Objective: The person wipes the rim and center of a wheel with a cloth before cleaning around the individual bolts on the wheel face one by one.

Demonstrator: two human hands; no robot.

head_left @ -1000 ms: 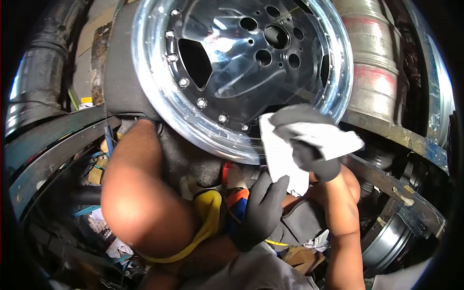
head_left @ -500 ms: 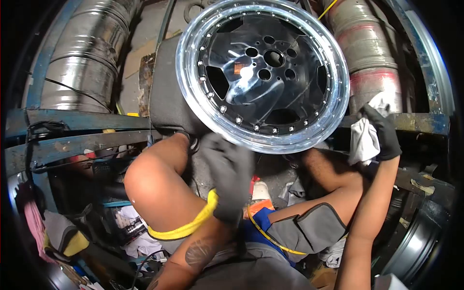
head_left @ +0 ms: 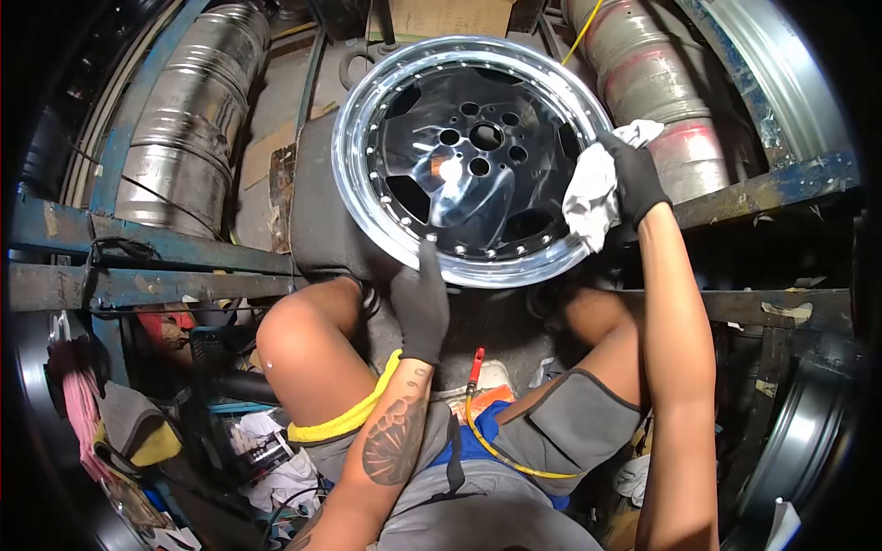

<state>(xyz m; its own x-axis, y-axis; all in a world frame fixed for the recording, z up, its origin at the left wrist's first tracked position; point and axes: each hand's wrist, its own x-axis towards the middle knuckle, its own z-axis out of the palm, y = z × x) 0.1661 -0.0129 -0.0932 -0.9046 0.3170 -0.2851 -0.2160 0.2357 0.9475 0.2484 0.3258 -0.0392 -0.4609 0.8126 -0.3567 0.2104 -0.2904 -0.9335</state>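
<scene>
A polished wheel rim (head_left: 367, 216) with a shiny lip, black centre and bolts around its edge faces me, resting by a dark padded block (head_left: 322, 197). My left hand (head_left: 421, 308), in a dark glove, grips its near lower edge, one digit laid over the lip and the other fingers hidden beneath. On the right, my gloved right hand (head_left: 636, 179) is closed around a crumpled white cloth (head_left: 590, 191), which lies against the rim's right edge. A yellow cloth (head_left: 344, 424) drapes over my left thigh.
A yellow air hose (head_left: 491, 445) with a red nozzle (head_left: 476, 365) lies across my lap. Blue metal frame bars (head_left: 184, 243) run on both sides, with metal drums (head_left: 188, 138) beyond. Another wheel (head_left: 795, 441) stands at lower right, and gloves and rags (head_left: 138, 427) hang at lower left.
My left hand has come up onto the rim's lower edge. My right hand has brought the white cloth leftward to the rim's right side. The rim appears lower and further left.
</scene>
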